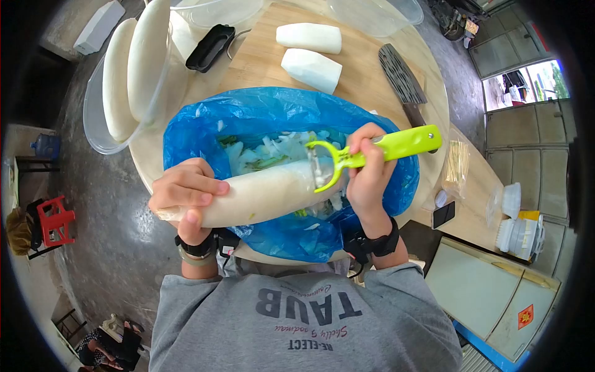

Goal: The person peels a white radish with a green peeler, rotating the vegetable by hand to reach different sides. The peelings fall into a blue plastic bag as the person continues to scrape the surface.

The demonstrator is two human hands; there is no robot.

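Note:
My left hand (pixel 189 191) is wrapped round the near-left end of a long white radish (pixel 260 195), which lies slantwise over a bin lined with a blue plastic bag (pixel 217 111). In my right hand (pixel 370 170) is a lime-green Y-shaped peeler (pixel 406 144), its blade against the radish's right end. Peelings (pixel 266 149), white with some green bits, fill part of the bag. Beyond it, two peeled radish pieces (pixel 308 38) lie on a wooden cutting board (pixel 257 62).
A cleaver (pixel 401 74) rests at the board's right edge. Whole radishes (pixel 121 80) stand in a clear plastic tub (pixel 94 118) at left, near a black tray (pixel 211 48). Skewers (pixel 457 161) and a phone (pixel 444 214) lie on a side table. A red stool (pixel 56 220) stands at far left.

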